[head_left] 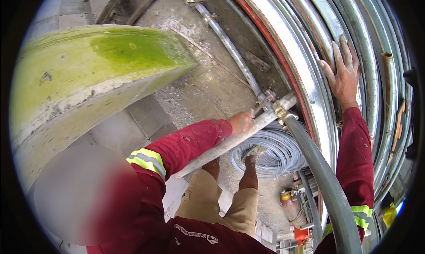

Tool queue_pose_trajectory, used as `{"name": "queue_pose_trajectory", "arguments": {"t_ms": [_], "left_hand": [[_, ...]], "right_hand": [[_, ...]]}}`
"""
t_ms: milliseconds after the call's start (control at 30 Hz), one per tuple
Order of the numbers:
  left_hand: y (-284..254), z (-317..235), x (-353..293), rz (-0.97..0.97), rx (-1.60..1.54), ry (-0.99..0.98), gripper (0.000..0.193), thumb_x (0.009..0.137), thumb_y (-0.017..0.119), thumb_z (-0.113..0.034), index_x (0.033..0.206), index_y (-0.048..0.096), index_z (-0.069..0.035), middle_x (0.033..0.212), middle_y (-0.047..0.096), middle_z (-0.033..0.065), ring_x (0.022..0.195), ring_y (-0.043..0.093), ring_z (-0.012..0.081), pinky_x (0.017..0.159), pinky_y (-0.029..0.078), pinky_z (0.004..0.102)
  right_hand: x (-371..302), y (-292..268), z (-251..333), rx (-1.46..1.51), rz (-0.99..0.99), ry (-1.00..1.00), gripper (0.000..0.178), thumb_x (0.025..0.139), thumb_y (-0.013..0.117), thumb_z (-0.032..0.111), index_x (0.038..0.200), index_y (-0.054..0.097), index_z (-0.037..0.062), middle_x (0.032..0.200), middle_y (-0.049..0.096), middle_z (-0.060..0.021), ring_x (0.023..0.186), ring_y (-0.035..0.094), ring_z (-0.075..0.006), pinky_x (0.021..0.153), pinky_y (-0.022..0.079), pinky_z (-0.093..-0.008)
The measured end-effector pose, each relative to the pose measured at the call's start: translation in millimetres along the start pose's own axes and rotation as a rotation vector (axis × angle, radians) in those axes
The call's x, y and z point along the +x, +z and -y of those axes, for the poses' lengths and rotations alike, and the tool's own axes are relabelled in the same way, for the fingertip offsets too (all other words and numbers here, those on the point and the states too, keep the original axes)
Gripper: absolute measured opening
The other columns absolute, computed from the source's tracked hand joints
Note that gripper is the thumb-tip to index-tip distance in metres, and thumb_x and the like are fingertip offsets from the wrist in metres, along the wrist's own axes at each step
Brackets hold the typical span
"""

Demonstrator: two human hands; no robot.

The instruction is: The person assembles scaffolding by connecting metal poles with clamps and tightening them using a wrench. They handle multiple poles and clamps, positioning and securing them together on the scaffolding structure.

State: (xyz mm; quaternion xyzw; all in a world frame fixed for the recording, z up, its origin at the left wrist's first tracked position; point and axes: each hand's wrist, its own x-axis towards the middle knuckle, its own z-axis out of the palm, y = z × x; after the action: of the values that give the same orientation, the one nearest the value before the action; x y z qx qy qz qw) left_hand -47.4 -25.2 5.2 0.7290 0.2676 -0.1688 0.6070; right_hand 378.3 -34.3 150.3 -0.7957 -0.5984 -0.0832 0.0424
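Observation:
My left hand [242, 122] is closed beside a pale, dusty scaffold pole [221, 141], around a short metal tool like a spanner [261, 107]. That tool reaches up to a scaffold coupler [268, 97] where a thinner galvanized pole [230, 41] joins. A second, brassy coupler [281, 111] links the dusty pole to a grey pole [316, 161] rising toward me. My right hand [345, 79] lies with fingers spread on a stack of galvanized steel tubes [312, 17]. Its palm is hidden from view.
Below the dusty pole lies a coil of steel wire [248, 154], with my foot at it. A thick, green-stained concrete slab edge [106, 54] juts in at left. A red-edged beam [283, 52] borders the tubes. Timber pieces [128, 6] lie far back; an orange bottle [291, 205] stands lower down.

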Motion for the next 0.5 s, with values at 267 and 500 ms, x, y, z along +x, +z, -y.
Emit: {"name": "queue_pose_trajectory", "arguments": {"t_ms": [267, 500], "left_hand": [[-19, -44, -1, 0.094, 0.103, -0.09, 0.025, 0.101, 0.061, -0.017, 0.119, 0.053, -0.001, 0.087, 0.064, 0.0196, 0.081, 0.067, 0.0351, 0.071, 0.052, 0.0492], [8, 38, 18, -0.035, 0.125, -0.159, 0.046, 0.104, 0.055, -0.017, 0.147, 0.044, -0.003, 0.101, 0.07, 0.0246, 0.093, 0.069, 0.0427, 0.083, 0.052, 0.0538]], "right_hand": [[-5, -4, 1, -0.026, 0.055, 0.03, 0.069, 0.098, 0.068, 0.052, 0.157, 0.05, 0.0225, 0.17, 0.037, -0.0053, 0.156, 0.031, -0.0348, 0.127, 0.029, -0.0557], [2, -2, -4, -0.018, 0.009, -0.035, 0.07, 0.097, 0.068, 0.056, 0.156, 0.052, 0.0219, 0.169, 0.036, -0.0047, 0.155, 0.031, -0.0353, 0.124, 0.035, -0.0555]]}}
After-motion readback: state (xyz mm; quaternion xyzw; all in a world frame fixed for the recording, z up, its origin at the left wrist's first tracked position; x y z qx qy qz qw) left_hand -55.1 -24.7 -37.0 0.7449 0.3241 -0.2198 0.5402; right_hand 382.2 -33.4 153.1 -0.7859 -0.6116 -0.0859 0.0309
